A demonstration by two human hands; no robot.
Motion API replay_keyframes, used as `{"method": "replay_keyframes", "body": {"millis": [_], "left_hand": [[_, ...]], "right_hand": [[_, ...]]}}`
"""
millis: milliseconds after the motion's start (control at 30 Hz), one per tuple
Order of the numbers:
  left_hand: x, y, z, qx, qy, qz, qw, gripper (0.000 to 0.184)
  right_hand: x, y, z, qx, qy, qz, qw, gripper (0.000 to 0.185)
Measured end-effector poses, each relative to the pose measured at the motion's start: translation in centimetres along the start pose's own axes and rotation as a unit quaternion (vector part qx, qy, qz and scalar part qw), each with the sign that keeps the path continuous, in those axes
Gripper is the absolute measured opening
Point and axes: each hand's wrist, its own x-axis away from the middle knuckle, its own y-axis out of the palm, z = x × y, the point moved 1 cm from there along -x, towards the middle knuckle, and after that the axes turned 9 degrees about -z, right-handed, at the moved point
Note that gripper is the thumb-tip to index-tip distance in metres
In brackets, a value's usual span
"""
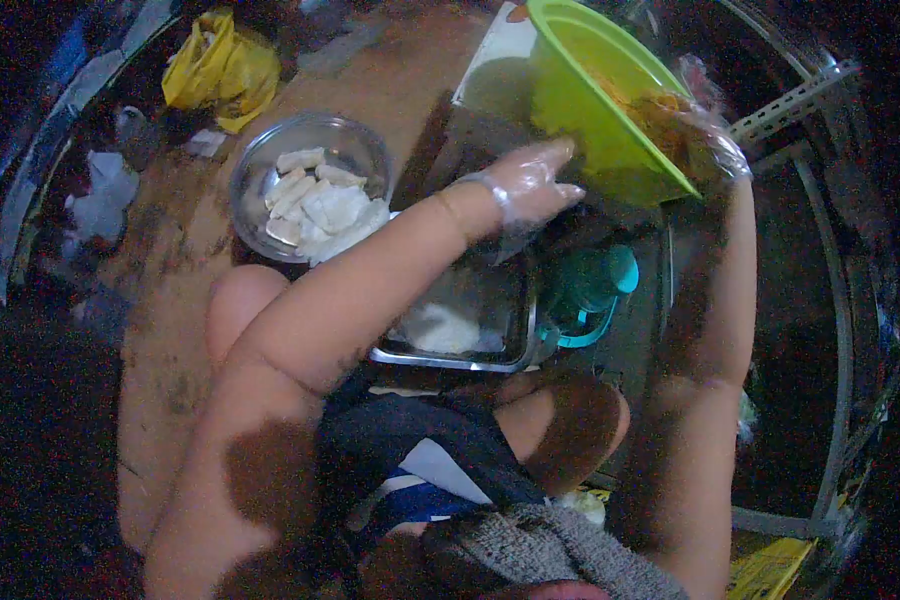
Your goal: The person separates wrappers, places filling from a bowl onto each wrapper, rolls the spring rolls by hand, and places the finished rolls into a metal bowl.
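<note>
A lime-green basin (595,130) is tilted toward the right, with an orange-brown shredded-looking mass (640,110) inside. My left hand (540,185), in a clear plastic glove, is at the basin's near outer wall with its fingers stretched out and thumb apart; whether it touches the wall I cannot tell. My right hand (708,135), also gloved in clear plastic, reaches over the basin's right side to the orange-brown mass. Its fingers are blurred and partly hidden. Below my left forearm lies a metal tray (450,360) with a white heap (438,328) in it.
A clear round bowl (255,235) holds several pale rolls (295,195) and white sheets. A teal plastic container (595,280) stands right of the tray. A yellow plastic bag (220,70) lies at the upper left. A perforated metal bar (795,100) juts in at the right.
</note>
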Motion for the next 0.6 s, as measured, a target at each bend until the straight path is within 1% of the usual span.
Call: {"method": "replay_keyframes", "body": {"millis": [33,67,167,200,300,333,367,433,467,533,600], "left_hand": [[-1.0,-0.4,1.1,0.011,-0.059,-0.04,0.997,0.062],[-2.2,-0.9,1.9,0.043,-0.112,-0.104,0.987,0.066],[-3.8,-0.6,2.1,-0.025,-0.131,-0.014,0.991,0.05],[-4.2,-0.7,1.7,-0.003,-0.127,0.004,0.992,0.052],[-4.8,-0.3,-0.2,-0.035,-0.051,0.023,0.998,0.057],[-4.2,-0.3,-0.5,0.015,-0.023,0.022,0.999,0.055],[-3.5,-0.6,-1.1,0.031,-0.033,-0.009,0.999,0.051],[0.1,-2.1,0.9,0.071,-0.053,-0.056,0.994,0.044],[2.0,-2.5,1.4,0.094,-0.064,-0.072,0.991,0.04],[5.4,-2.9,1.1,0.148,-0.087,-0.072,0.983,0.033],[8.5,-3.5,0.8,0.224,-0.177,-0.079,0.955,0.029]], "right_hand": [[-0.9,-0.3,0.1,-0.004,-0.014,0.0,1.0,0.041],[-1.4,-0.6,0.2,-0.008,-0.025,-0.006,1.0,0.041],[-3.0,-0.6,-0.1,-0.026,-0.061,-0.03,0.997,0.04],[-3.1,-0.5,-0.4,-0.038,-0.072,-0.039,0.996,0.04],[-2.2,-0.1,-1.5,-0.086,-0.117,-0.07,0.987,0.039],[-1.7,0.0,-2.0,-0.109,-0.135,-0.083,0.981,0.039],[-1.2,0.1,-2.5,-0.131,-0.154,-0.096,0.975,0.039],[0.1,0.2,-3.6,-0.166,-0.182,-0.121,0.962,0.039],[0.9,0.6,-4.1,-0.181,-0.192,-0.134,0.955,0.038],[2.0,1.2,-4.9,-0.19,-0.202,-0.15,0.949,0.038],[2.6,2.2,-5.4,-0.187,-0.202,-0.161,0.948,0.037]]}}
